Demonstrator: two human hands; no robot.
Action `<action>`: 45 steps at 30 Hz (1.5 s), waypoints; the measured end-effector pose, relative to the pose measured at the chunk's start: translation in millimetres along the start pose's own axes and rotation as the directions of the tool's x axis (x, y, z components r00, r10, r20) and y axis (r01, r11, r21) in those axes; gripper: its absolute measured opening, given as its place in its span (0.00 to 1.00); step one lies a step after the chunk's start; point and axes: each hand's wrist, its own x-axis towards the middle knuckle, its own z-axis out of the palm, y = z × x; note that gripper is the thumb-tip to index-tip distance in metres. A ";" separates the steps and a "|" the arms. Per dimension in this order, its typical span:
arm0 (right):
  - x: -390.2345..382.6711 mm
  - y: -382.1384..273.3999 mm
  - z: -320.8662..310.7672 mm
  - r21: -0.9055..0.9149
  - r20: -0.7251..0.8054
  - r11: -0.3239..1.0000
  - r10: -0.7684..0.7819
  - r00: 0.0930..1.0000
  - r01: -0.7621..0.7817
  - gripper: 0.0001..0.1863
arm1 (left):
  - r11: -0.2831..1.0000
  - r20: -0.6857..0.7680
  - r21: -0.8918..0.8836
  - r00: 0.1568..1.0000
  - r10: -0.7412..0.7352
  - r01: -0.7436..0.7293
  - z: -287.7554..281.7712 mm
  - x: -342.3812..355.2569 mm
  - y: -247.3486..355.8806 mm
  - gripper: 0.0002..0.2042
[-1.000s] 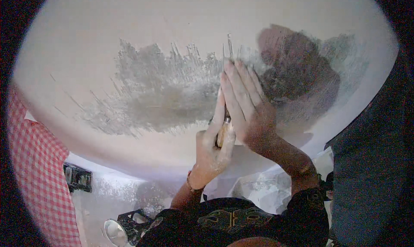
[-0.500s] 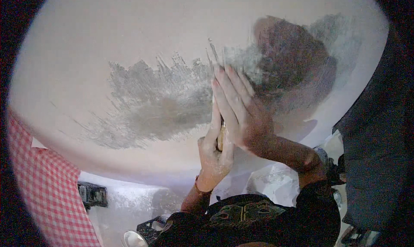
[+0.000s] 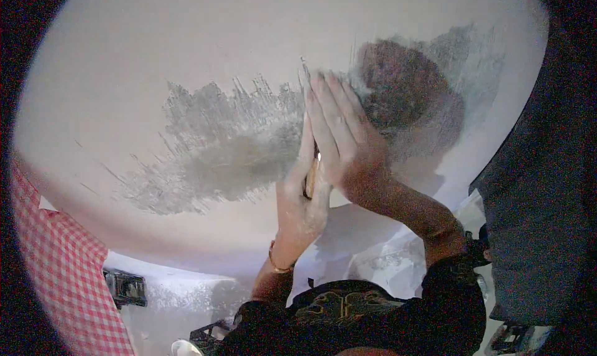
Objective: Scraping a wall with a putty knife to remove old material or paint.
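Note:
A large pale, curved surface [image 3: 186, 39] spreads before me, marked by streaky grey patches [image 3: 214, 107]. My left hand [image 3: 301, 197] is closed round a slim tool with a light wooden handle [image 3: 311, 177]; its working end is hidden by my fingers, so I cannot tell its exact kind. Over it lies my right hand [image 3: 342, 132], fingers straight and close together, pressed flat against the left fingers and the surface. Both sets of fingertips point away from me, between the left grey patch and a darker patch [image 3: 404, 82] on the right. Whitish dust coats the fingers.
Red-and-white checked cloth [image 3: 68, 269] hangs at the left edge, beside a small dark boxy object [image 3: 127, 287]. Dark cloth [image 3: 535, 231] fills the right side. Below the curved surface lies a whitish, dusty area [image 3: 186, 291].
Both hands have slid together a little farther away from me, up the curved surface, with the tool still held. The dark shadowed patch at right has shifted slightly left.

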 end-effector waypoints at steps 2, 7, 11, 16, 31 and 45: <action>4.2 3.6 -6.4 0.221 0.090 0.959 0.161 0.983 -0.177 0.26 | 0.990 -0.062 -0.138 0.998 0.004 -0.013 -0.1 1.0 2.3 0.28; -10.1 8.9 -9.1 0.340 0.166 0.921 0.139 0.976 -0.189 0.25 | 0.934 0.005 -0.313 0.984 -0.180 0.173 16.8 -18.5 10.8 0.27; -20.4 17.3 -2.0 0.075 0.176 0.991 -0.126 0.976 0.114 0.25 | 0.958 0.019 -0.252 0.990 -0.138 0.139 23.4 -22.8 4.1 0.27; -12.8 17.4 -7.5 -0.019 0.078 0.988 -0.148 0.986 0.150 0.26 | 0.954 -0.059 -0.255 0.982 -0.180 0.160 19.2 -14.5 10.0 0.27; -14.3 14.8 -9.8 -0.065 0.026 0.987 -0.145 0.989 0.147 0.27 | 0.985 -0.056 -0.145 0.993 -0.105 0.096 11.8 -7.7 19.4 0.26; -27.7 8.3 -2.3 0.013 0.024 0.997 -0.081 0.996 0.080 0.27 | 0.964 -0.072 -0.172 0.973 -0.219 0.204 29.2 -31.4 -5.2 0.28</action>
